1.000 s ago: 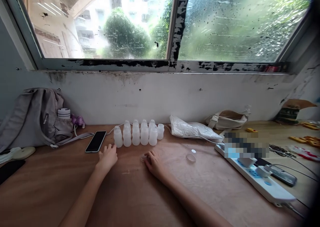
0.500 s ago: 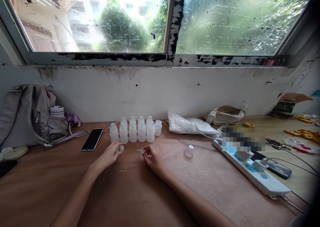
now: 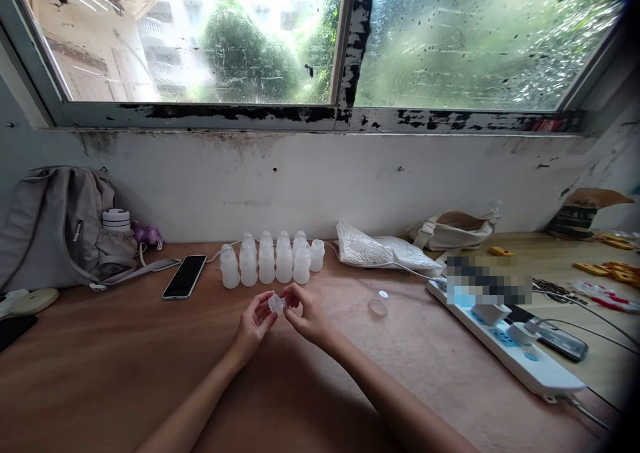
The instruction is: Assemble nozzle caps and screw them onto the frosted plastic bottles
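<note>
Over the middle of the wooden table (image 3: 150,366), my two hands meet around small translucent plastic parts. My left hand (image 3: 254,328) pinches a clear, ring-shaped cap (image 3: 275,304) between thumb and fingers. Pressed against the cap's right side, my right hand (image 3: 309,318) has its fingertips closed on a small clear piece, mostly hidden by the fingers. Just behind my hands stands a row of several frosted white bottles (image 3: 267,263), upright and close together. A shorter open-necked jar (image 3: 317,256) ends the row at the right.
A clear ring (image 3: 377,308) and a small white disc (image 3: 383,294) lie to the right. Left of the bottles is a phone (image 3: 185,277), with a backpack (image 3: 55,230) beyond. A power strip (image 3: 515,346) with cables and a silvery bag (image 3: 383,250) occupy the right side.
My left hand has moved right and nearer with the cap, from in front of the bottles to my right hand. The parts now touch or nearly touch.
</note>
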Demonstrator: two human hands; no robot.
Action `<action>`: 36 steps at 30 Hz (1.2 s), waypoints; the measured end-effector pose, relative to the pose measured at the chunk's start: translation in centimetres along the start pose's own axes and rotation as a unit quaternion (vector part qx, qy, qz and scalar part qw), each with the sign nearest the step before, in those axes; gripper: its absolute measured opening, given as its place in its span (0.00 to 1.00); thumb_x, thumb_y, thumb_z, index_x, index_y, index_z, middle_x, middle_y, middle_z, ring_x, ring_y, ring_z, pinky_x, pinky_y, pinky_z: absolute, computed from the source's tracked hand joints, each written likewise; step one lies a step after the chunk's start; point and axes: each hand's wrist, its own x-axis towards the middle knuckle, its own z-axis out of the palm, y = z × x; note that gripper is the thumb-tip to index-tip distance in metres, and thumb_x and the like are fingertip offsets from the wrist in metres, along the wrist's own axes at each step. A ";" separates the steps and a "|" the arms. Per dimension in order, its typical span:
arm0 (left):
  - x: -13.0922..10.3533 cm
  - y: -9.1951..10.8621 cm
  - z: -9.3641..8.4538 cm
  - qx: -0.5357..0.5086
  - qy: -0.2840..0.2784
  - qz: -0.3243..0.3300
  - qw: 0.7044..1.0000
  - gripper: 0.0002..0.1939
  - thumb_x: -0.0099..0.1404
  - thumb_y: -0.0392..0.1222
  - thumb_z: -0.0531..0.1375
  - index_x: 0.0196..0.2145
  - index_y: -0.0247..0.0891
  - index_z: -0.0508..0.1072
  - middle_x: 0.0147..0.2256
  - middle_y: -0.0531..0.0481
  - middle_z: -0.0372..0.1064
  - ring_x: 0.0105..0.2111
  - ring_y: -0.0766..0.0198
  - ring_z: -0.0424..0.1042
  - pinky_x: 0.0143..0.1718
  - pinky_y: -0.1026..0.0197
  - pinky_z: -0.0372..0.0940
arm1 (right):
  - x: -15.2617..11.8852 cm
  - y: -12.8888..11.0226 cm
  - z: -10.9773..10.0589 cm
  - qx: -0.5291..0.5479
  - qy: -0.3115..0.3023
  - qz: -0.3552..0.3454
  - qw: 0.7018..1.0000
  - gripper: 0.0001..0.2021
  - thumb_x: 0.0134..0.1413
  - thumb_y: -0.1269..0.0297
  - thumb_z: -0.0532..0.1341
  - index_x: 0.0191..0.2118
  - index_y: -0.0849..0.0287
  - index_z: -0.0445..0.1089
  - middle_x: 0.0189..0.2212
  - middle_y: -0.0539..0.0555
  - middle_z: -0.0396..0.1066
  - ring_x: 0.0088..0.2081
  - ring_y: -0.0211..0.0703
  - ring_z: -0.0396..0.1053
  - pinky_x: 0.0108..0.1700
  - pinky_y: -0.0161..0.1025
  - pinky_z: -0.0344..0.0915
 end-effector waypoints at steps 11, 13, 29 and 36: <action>-0.2 -0.3 -0.2 0.061 -0.006 0.031 0.998 0.20 0.57 0.45 0.58 0.47 0.37 0.64 0.47 0.42 0.66 0.47 0.54 0.66 0.49 0.54 0.60 | 0.5 -0.7 -0.8 0.062 -0.083 0.037 0.994 0.10 0.44 0.73 0.55 0.36 0.57 0.65 0.23 0.47 0.65 0.24 0.34 0.60 0.27 0.32 0.59; -0.2 -0.3 -0.2 0.070 -0.001 0.034 0.997 0.20 0.57 0.46 0.58 0.46 0.37 0.64 0.47 0.41 0.66 0.48 0.54 0.65 0.50 0.53 0.59 | 0.5 -0.3 -0.8 0.093 -0.063 0.059 0.992 0.09 0.47 0.73 0.55 0.36 0.58 0.66 0.24 0.48 0.67 0.25 0.35 0.63 0.28 0.32 0.61; -0.8 0.7 0.1 0.183 -0.005 0.038 0.982 0.18 0.61 0.43 0.53 0.49 0.40 0.62 0.39 0.47 0.68 0.36 0.62 0.69 0.38 0.60 0.63 | -0.1 2.0 1.2 0.294 -0.038 0.256 0.920 0.14 0.44 0.57 0.62 0.32 0.63 0.63 0.18 0.46 0.65 0.17 0.32 0.63 0.18 0.31 0.62; -0.5 -0.5 0.2 0.232 0.046 -0.010 0.971 0.14 0.61 0.42 0.51 0.44 0.36 0.64 0.36 0.47 0.71 0.35 0.61 0.71 0.36 0.62 0.64 | -1.8 3.5 3.7 0.289 -0.006 0.232 0.929 0.11 0.46 0.62 0.58 0.36 0.60 0.62 0.18 0.44 0.64 0.16 0.32 0.62 0.16 0.30 0.61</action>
